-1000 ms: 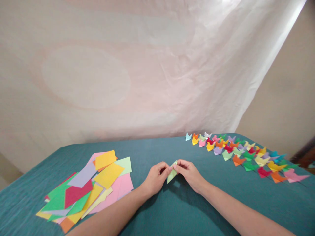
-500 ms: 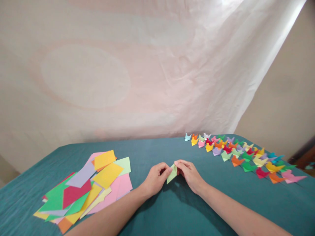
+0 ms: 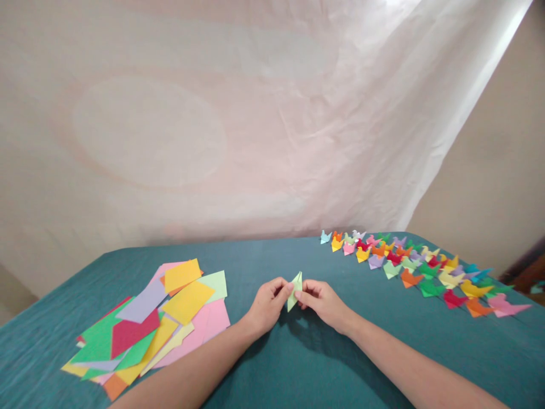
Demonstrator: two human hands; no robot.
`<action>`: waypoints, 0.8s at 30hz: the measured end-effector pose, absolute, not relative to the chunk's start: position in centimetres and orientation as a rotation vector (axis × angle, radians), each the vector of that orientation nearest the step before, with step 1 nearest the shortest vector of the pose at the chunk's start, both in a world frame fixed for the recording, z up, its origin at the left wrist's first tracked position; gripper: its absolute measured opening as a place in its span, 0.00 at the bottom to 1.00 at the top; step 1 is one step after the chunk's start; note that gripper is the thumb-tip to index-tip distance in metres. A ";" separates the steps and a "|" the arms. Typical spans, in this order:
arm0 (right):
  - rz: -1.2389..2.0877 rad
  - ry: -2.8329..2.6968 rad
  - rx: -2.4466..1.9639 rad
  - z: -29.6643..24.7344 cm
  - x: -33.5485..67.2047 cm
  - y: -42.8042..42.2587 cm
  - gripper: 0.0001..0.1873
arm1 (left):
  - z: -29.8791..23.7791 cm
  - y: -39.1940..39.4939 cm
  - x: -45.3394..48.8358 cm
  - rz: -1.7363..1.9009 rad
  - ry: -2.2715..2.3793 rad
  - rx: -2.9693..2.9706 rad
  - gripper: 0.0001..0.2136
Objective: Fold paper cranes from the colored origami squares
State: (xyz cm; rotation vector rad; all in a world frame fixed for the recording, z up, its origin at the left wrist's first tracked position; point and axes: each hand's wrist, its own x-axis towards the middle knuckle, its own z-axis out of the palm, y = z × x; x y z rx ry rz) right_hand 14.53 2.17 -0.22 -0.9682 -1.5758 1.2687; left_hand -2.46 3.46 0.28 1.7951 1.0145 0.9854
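A light green folded paper (image 3: pixel 294 292), narrow and diamond-shaped with pointed ends, is held up just above the teal cloth. My left hand (image 3: pixel 271 304) pinches its left edge between thumb and fingers. From the other side, my right hand (image 3: pixel 322 304) grips its lower right edge, thumb in front and the other fingers partly hidden behind. A crease or slit shows near the paper's upper tip. Both hands cast a shadow on the cloth below.
Loose coloured paper sheets (image 3: pixel 140 326) lie in an overlapping pile on the left. Several rows of small folded paper birds (image 3: pixel 411 278) stand on the right. The teal tablecloth (image 3: pixel 255 255) reaches back to a pale hanging sheet (image 3: pixel 255 142).
The paper has turned more upright and risen slightly. My right hand's hold has shifted from the paper's top tip down to its lower right edge.
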 end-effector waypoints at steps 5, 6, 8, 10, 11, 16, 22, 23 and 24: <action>1.267 -1.510 -0.976 -0.1 14.7 2.2 0.17 | 0.7 3.2 -2.4 0.940 0.989 1.797 0.18; 1.283 -1.474 -0.973 0.0 14.7 2.2 0.17 | 0.8 3.0 -2.4 0.909 0.960 1.821 0.17; 1.323 -1.415 -0.959 0.2 14.6 2.2 0.17 | 1.2 2.7 -2.4 0.842 0.897 1.867 0.16; 1.356 -1.381 -0.946 0.3 14.6 2.2 0.17 | 1.4 2.5 -2.4 0.795 0.854 1.881 0.16; 1.365 -1.371 -0.942 0.3 14.6 2.2 0.17 | 1.4 2.5 -2.4 0.783 0.841 1.878 0.16; 1.344 -1.332 -0.949 0.1 14.5 2.1 0.18 | 1.0 2.8 -2.5 0.770 0.878 1.895 0.18; 1.227 -1.272 -1.025 0.3 14.3 2.1 0.21 | 0.4 3.1 -2.3 0.789 1.000 1.869 0.19; 1.205 -1.262 -1.041 0.3 14.3 2.1 0.22 | 0.4 3.1 -2.3 0.800 1.035 1.881 0.20; 1.184 -1.253 -1.055 0.2 14.4 2.2 0.22 | 0.4 3.1 -2.4 0.828 1.086 1.910 0.20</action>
